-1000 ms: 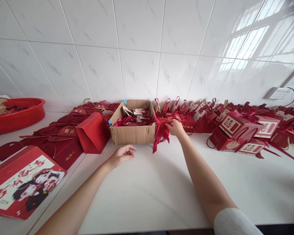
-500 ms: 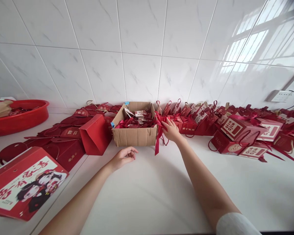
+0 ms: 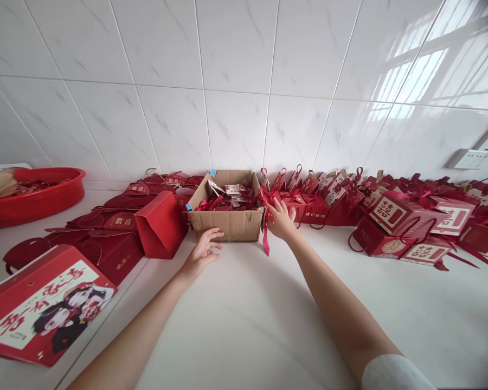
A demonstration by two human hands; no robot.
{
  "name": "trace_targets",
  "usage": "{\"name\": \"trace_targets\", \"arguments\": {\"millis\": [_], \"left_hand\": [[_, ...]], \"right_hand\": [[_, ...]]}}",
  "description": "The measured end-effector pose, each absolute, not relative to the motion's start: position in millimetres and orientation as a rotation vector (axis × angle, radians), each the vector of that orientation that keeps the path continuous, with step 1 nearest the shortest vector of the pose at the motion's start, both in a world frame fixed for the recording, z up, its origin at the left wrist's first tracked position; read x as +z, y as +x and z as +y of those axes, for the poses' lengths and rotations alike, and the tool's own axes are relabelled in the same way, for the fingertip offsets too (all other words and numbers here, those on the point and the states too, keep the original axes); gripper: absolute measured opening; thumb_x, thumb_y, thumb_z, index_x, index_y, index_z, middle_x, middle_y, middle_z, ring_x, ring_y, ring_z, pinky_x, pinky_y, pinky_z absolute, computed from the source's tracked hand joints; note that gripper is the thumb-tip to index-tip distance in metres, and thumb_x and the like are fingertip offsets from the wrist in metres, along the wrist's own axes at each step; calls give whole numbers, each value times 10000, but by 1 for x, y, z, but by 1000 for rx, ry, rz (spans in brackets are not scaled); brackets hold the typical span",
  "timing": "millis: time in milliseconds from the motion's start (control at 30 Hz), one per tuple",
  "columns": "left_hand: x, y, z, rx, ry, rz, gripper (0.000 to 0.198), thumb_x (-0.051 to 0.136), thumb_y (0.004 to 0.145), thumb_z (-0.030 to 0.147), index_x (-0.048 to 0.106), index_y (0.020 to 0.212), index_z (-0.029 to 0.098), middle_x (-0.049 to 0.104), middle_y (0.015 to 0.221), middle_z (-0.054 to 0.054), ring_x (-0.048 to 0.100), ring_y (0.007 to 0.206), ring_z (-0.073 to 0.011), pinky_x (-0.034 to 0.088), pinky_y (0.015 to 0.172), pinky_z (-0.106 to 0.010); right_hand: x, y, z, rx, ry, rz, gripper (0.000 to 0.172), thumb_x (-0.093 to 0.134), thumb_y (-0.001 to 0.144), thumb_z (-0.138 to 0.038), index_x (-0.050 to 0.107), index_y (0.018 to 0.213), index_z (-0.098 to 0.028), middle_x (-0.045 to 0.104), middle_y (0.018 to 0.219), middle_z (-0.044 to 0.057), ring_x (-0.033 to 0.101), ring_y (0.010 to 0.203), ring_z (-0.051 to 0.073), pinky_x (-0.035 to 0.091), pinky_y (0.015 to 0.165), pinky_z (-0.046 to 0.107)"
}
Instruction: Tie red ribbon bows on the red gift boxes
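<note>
A cardboard box point(image 3: 225, 226) with its top open stands against the tiled wall, holding cards and red ribbon pieces. Just before its front left part, my left hand point(image 3: 203, 252) is open with fingers apart, holding nothing. On the other side, my right hand point(image 3: 282, 219) has its fingers spread beside the box's right wall. Its fingertips are at a dark red ribbon point(image 3: 265, 238) that hangs down there; whatever lies behind the hand is partly hidden. Small red gift boxes point(image 3: 317, 208) with ribbon loops stand close to the right of this hand.
Left of the cardboard box are an upright red box point(image 3: 160, 225), several flat-topped red boxes point(image 3: 120, 222) and a printed red bag point(image 3: 51, 309). A red basin point(image 3: 61, 192) sits far left, with another person's hand point(image 3: 0, 187) by it. Stacked gift boxes point(image 3: 384, 214) stand right.
My left hand has lifted a little toward the cardboard box, its fingers more spread. My right hand's fingers have spread, and the ribbon beside it hangs differently. The hand at the basin has moved.
</note>
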State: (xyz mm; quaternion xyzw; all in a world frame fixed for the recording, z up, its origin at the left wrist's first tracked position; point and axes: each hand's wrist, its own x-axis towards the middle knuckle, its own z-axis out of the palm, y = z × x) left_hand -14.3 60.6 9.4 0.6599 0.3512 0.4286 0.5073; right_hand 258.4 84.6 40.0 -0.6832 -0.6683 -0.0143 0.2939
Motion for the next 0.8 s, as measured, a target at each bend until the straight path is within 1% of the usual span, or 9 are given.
{"name": "trace_targets", "arguments": {"millis": [67,167,233,400,533,600,667,733,800], "left_hand": [[10,-16,63,1081,1550,853,652,602,670,208,390,1285,248,476,1343,-104,561,970,-212,421,792,-330],[9,-21,69,1171,1481,880,714,590,681,209,315,1335,279,455,1342,-89,566,949,-189,429,814,-334],[8,-24,73,1204,1449,894,733,600,676,210,305,1342,287,467,1318,-82,570,933,-181,433,801,-325],[7,-25,75,1225,1425,897,734,640,635,213,359,1311,277,519,1238,-65,598,876,-172,444,783,-316],[8,-22,71,1237,1414,932,728,645,621,216,365,1291,263,538,1169,-59,610,853,-170,454,774,-317],[8,-20,71,1244,1407,975,726,654,627,229,348,1286,258,539,1148,-61,607,826,-162,455,749,-311],[6,-19,71,1249,1403,1025,714,661,639,241,333,1273,257,541,1140,-66,602,788,-152,447,707,-299],[5,-19,72,1251,1405,1065,688,658,644,249,327,1247,255,551,1131,-70,600,757,-148,436,672,-290],[3,-19,74,1250,1417,1083,664,651,638,259,323,1215,254,564,1123,-71,605,747,-150,435,659,-287]], "right_hand": [[41,256,85,-68,-1776,-1741,477,468,807,-148,550,1272,-212,346,1471,121,263,1354,337,162,1066,607],[53,251,81,-118,-1686,-1679,364,449,821,-164,628,1137,-191,486,1313,137,410,1231,317,311,1012,537],[62,244,76,-137,-1591,-1686,331,417,847,-172,630,1099,-188,552,1198,119,495,1120,269,396,954,461],[64,208,57,-187,-1329,-1807,334,350,909,-186,562,1167,-161,545,1207,107,484,1134,194,410,963,329],[34,176,51,-140,-1258,-1986,230,448,863,-208,622,1013,-185,618,933,67,551,890,194,467,818,313],[17,168,52,-120,-1290,-2017,298,465,840,-195,594,1104,-148,610,992,103,537,922,228,466,827,356],[4,166,54,-99,-1317,-2046,430,480,822,-182,516,1244,-112,568,1139,142,497,1039,259,445,896,396],[-4,166,54,-67,-1334,-2089,522,495,819,-193,442,1331,-110,525,1227,146,467,1100,261,429,941,401],[-9,167,54,-27,-1363,-2127,552,513,817,-221,423,1353,-124,518,1245,136,472,1102,256,438,941,395]]}}
